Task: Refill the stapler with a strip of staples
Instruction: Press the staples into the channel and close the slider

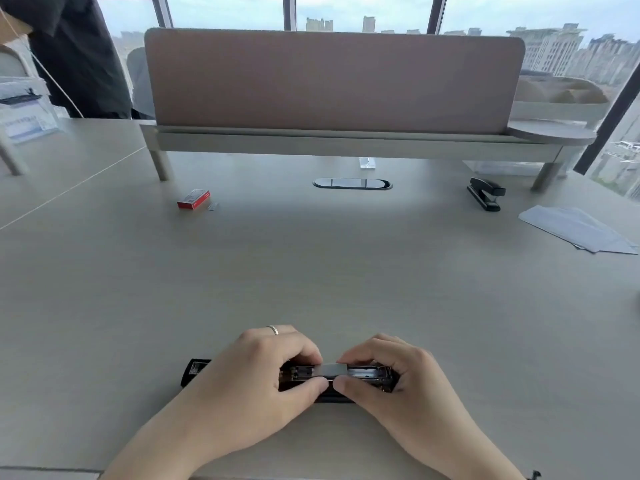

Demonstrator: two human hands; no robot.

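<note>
Though labelled, red staple box (pixel 194 199) illegible.

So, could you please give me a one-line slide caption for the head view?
Both hands, left hand and right hand, seat a staple strip in the opened stapler.

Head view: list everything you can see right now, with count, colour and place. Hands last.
Open stapler: 1, black, near edge of desk, under both hands.
Staple strip: 1, silver, lying in the open stapler's channel.
Staple box: 1, red and white, far left on desk.
Loose staple piece: 1, silver, just right of the box.
Second stapler: 1, black, far right, closed.
Papers: small stack, white, right edge.
Cable grommet: 1, black, desk centre.
Divider panel: 1, pinkish, on a grey shelf.
Desk: 1, pale wood.
Left hand: ringed, pinching the strip.
Right hand: pinching the strip.
</note>
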